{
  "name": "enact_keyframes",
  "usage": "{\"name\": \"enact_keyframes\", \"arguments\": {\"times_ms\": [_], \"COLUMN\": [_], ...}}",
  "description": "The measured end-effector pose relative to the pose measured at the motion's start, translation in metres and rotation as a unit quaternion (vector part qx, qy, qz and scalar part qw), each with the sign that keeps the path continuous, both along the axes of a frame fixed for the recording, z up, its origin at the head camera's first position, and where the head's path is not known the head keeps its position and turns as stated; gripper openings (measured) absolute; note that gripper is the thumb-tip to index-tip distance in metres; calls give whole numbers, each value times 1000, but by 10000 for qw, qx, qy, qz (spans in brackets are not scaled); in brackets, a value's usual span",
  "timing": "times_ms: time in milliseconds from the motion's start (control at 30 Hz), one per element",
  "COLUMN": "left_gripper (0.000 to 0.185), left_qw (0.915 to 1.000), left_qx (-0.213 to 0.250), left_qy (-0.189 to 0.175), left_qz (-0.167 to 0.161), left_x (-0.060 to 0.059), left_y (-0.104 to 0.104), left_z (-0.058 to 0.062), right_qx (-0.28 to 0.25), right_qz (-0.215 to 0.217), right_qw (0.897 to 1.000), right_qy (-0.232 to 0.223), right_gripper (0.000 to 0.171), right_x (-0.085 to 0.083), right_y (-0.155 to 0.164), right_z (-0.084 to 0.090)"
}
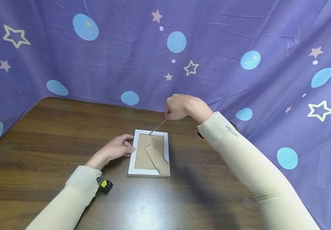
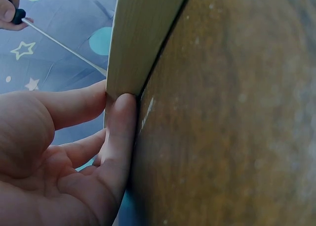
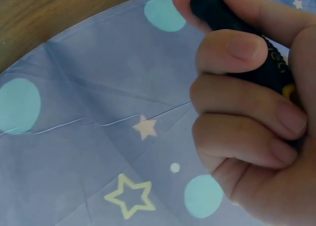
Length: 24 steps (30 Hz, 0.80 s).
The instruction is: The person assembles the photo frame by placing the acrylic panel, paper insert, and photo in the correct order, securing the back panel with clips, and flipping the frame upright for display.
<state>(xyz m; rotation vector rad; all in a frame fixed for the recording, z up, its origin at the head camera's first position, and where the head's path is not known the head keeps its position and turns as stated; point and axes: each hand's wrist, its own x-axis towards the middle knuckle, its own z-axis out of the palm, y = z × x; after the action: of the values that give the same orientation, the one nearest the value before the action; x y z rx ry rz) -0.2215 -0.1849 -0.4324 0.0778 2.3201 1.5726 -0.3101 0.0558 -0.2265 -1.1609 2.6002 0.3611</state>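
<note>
A white picture frame (image 1: 134,153) lies on the table with its brown backing board (image 1: 142,140) and easel leg (image 1: 155,156) facing up. My left hand (image 1: 115,148) grips the frame's left edge, thumb at the upper edge and a finger along the side (image 2: 129,63). With curled fingers, my right hand (image 1: 180,107) holds a screwdriver above and behind the frame. The screwdriver's dark handle (image 3: 232,18) shows in the right wrist view. Its thin shaft (image 1: 158,126) slants down to the left, its tip at the inner edge of the frame's far side.
The brown wooden table (image 1: 67,134) spreads around the frame. A purple curtain (image 1: 142,57) with stars and blue ovals hangs behind and to the right. Near the right forearm lies a small clear scrap (image 1: 249,203).
</note>
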Motion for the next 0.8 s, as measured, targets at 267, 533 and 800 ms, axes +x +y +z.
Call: {"name": "enact_keyframes", "arguments": {"times_ms": [267, 533, 800], "left_gripper": [63, 64, 63], "left_qw": [10000, 10000, 10000], "left_qx": [-20, 29, -44], "left_qy": [-28, -12, -3], "left_qz": [18, 11, 41], "left_x": [-1, 0, 0], "left_y": [0, 2, 1], "left_z": [0, 1, 2], "right_qx": [217, -90, -486], "right_qz": [-289, -438, -248], "right_qw": [9991, 9989, 9979], "right_qy": [213, 160, 349], "right_gripper": [41, 36, 40], "right_x": [16, 33, 44], "right_y": [-13, -6, 5], "right_z": [-3, -10, -22]}}
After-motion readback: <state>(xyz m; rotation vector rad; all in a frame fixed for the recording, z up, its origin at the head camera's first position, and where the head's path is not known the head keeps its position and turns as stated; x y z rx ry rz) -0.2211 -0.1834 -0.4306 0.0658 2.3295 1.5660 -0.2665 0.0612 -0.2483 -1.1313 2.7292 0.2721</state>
